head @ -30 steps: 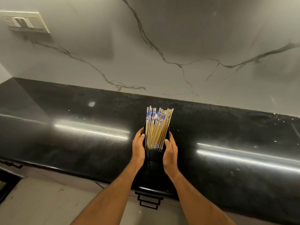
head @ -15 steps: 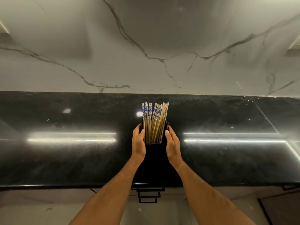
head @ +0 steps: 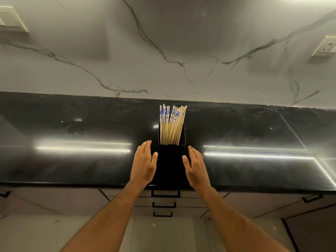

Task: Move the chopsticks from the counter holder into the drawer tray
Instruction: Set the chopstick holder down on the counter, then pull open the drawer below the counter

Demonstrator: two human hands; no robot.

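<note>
1. Head view looks down on a glossy black counter (head: 72, 160) with a white, grey-veined marble wall (head: 163, 42) behind it.
2. A tall, black, box-shaped holder (head: 171, 164) stands upright on the counter, close to its front edge and in the middle of the picture.
3. The chopsticks (head: 171, 124) stand bunched in the holder, upper ends rising well above its rim; the bundle fans slightly and leans a little to the right.
4. Their shafts are pale bamboo yellow, and many of the upper ends carry a blue-and-white pattern, while a few at the right of the bundle look plain.
5. The left hand (head: 144, 164) is just beside the holder's left wall, palm turned toward it, fingers (head: 145, 148) straight and together, gripping nothing; whether the thumb touches the wall I cannot tell.
6. The right hand (head: 196, 166) mirrors it on the holder's right side, fingers (head: 194, 153) extended and relaxed, holding nothing, with a narrow dark gap showing between palm and holder.
7. Both bare forearms reach in from the bottom edge of the picture.
8. Below the counter's front edge, three drawer fronts with black bar handles (head: 165, 194) are stacked one under another, all closed.
9. A light switch plate (head: 11, 20) is on the wall at upper left and a socket (head: 325, 46) at upper right.
10. Two long bright light streaks reflect on the counter either side of the holder.
</note>
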